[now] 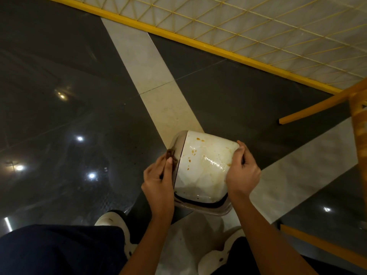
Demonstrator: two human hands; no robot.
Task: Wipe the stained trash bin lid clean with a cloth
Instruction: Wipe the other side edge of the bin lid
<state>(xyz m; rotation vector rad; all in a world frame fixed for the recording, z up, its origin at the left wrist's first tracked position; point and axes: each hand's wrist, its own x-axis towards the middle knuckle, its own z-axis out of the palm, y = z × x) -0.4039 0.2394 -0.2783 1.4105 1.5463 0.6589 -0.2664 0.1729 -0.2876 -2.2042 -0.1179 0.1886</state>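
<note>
trash bin lid (pixel 202 167): white, glossy, with orange-brown spots and a wet smear; sits between the two hands. left hand (pixel 158 181): fingers curled, pinching a small brown cloth (pixel 171 154) against the lid's left edge. right hand (pixel 242 175): fingers wrapped over the lid's far right corner. white shoes (pixel 112 220): below both wrists.

head cam | steep downward | close over hands (pixel 200 175) | floor (pixel 79 76)

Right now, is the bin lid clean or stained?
Stained: orange-brown spots and a wet streak on the white lid; left hand holds the cloth at its edge.
</note>
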